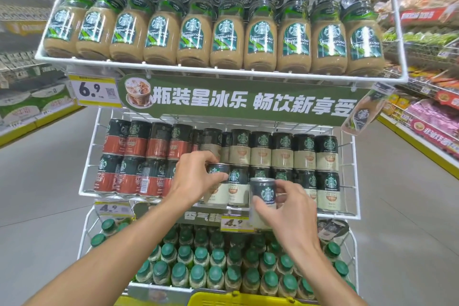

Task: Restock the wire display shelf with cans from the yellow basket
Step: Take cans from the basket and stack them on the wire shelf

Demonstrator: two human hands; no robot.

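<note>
Seating cans on the shelf (347,215), above the basket (223,299).
Pinching one can (218,171) by its top with left hand (196,179) in the front row; gripping second can (263,196) round its body in right hand (291,211). Probably rigid, slick, dentable: best held by the side wall.

The bottom edge crops the yellow basket (218,299).

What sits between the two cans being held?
Head view: one shelved can, lower row, stands between the left can, held by the left hand, and the right can, held by the right hand.
</note>
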